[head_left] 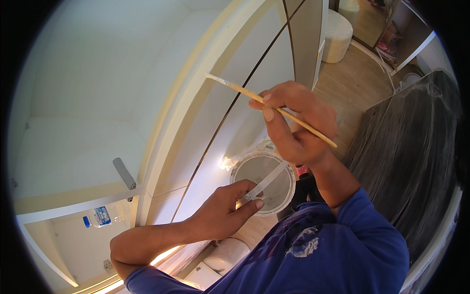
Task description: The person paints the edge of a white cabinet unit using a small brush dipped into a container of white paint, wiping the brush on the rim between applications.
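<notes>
My right hand (298, 120) pinches the wooden handle of a thin paintbrush (249, 94). The brush's white-coated tip touches or nearly touches the white frame edge (188, 93) of a cabinet, which has yellowish strips running along it. Lower down, my left hand (225, 208) grips a narrow, pale translucent piece (267, 181) between thumb and fingers; its exact kind cannot be made out. Below both hands, a round white bucket (291, 198) stands on the floor, with greyish-white contents or coating inside.
A plastic bottle with a blue cap (103, 215) is inside the cabinet, near a grey cylindrical piece (124, 173). On my right stands a large item wrapped in black plastic (406, 157). A white cylindrical thing (337, 36) stands at the far end of the wood-look floor (355, 81).
</notes>
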A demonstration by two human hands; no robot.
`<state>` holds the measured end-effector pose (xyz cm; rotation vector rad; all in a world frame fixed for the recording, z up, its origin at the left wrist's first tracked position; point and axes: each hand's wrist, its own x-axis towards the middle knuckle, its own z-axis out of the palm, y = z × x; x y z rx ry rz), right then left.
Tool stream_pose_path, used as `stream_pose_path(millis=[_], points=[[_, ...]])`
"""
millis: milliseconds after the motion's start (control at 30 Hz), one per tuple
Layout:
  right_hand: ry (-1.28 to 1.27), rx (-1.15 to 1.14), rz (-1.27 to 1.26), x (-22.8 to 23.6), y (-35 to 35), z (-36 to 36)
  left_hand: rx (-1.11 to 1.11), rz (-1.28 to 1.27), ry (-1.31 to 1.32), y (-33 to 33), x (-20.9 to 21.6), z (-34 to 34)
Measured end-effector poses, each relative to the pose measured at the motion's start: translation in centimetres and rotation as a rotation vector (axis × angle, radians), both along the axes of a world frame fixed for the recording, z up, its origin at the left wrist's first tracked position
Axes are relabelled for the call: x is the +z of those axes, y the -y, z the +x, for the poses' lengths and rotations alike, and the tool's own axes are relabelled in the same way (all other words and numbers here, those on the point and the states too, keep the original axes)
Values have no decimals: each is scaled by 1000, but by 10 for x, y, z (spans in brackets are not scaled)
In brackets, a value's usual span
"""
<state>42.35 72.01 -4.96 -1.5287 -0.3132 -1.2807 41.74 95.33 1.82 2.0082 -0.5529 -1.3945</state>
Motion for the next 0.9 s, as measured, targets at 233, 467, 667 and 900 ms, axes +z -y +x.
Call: stream_pose_path(millis=[233, 467, 667, 900], points=[[-31, 102, -112, 3, -5, -11, -21, 27, 7, 2, 3, 1], [12, -2, -13, -2, -2, -1, -8, 81, -55, 5, 8, 3], [-32, 117, -107, 2, -2, -12, -28, 82, -27, 5, 8, 4], [13, -26, 28, -2, 1, 3, -21, 92, -39, 7, 9, 3]])
